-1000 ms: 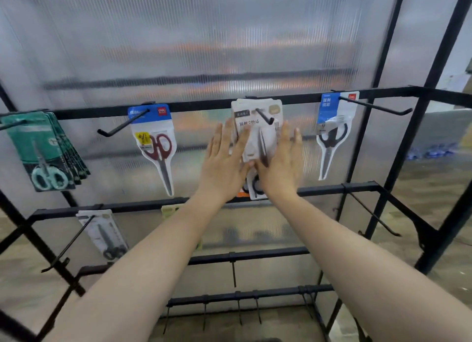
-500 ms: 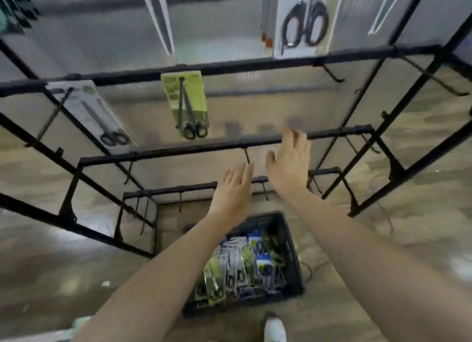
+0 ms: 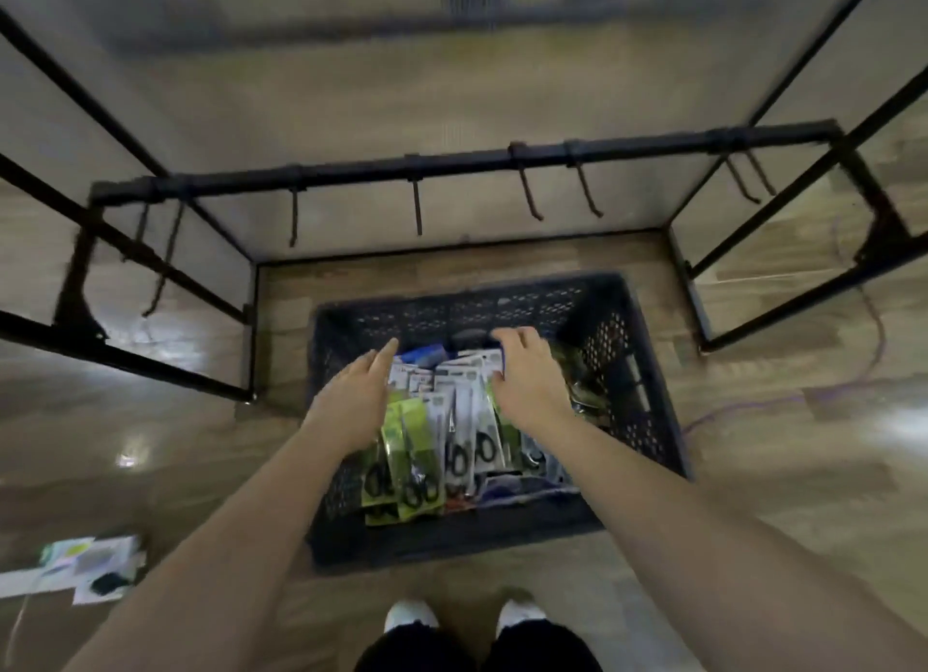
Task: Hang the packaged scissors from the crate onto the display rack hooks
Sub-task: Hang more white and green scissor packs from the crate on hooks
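On the wooden floor point(image 3: 753, 495), at the foot of the rack point(image 3: 452, 166), stands a dark slotted crate point(image 3: 648, 370); the packaged scissors point(image 3: 467, 420) lie inside it in overlapping rows, handles toward me; green packs point(image 3: 417, 445) sit on the left side, white ones in the middle, and a blue pack point(image 3: 424, 357) at the far end. Both bare arms reach down into the crate. The left hand point(image 3: 359, 395) is released; its fingers are straight and held together, pointing at the far wall, over the green packs; I cannot tell whether it touches them. The right hand point(image 3: 527, 370) has its fingers point(image 3: 507, 337) curled at the top edge of a white pack point(image 3: 489, 365); motion blur prevents me from confirming a closed grip. The rack's lowest bar runs beyond the crate; its hooks point(image 3: 418, 209) hang from that bar. Two white shoes point(image 3: 412, 616) stand just in front of the crate; papers point(image 3: 85, 566) lie on the floor at the left; a purple cable point(image 3: 753, 400) trails at the right.
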`<state>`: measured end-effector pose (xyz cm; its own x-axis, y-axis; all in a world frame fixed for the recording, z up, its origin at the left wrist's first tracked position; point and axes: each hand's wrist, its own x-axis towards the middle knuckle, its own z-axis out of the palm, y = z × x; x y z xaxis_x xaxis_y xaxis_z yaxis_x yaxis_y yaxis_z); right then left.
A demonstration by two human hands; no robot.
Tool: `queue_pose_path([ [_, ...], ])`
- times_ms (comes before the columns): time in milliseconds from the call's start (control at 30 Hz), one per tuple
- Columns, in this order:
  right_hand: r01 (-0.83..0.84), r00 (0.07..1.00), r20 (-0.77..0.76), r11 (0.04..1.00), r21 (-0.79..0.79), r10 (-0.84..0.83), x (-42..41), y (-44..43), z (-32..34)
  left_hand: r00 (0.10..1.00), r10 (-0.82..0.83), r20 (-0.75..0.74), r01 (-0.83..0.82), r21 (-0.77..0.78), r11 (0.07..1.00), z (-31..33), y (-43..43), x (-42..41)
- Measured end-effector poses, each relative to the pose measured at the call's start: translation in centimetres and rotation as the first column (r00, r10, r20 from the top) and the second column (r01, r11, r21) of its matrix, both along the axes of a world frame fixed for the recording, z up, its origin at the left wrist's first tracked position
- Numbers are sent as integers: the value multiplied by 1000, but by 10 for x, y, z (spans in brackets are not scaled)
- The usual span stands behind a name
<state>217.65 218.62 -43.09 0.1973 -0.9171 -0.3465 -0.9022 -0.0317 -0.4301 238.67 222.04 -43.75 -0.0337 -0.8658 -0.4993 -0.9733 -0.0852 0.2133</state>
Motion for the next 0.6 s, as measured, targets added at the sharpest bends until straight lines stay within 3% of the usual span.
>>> queue_pose_path([
  [300, -122, 976, -159, 981, 152, 146, 22, -18, -227, 991, -14, 132, -6, 146, 989, -227, -11, 12],
  [433, -150, 963, -199, 976, 155, 180, 34, -33, -276, 983, 32, 179, -69, 200, 977, -260, -18, 6],
  [600, -47, 954, -298, 999, -4, 44, 55, -41, -296, 979, 180, 98, -198, 217, 956, -265, -23, 10],
])
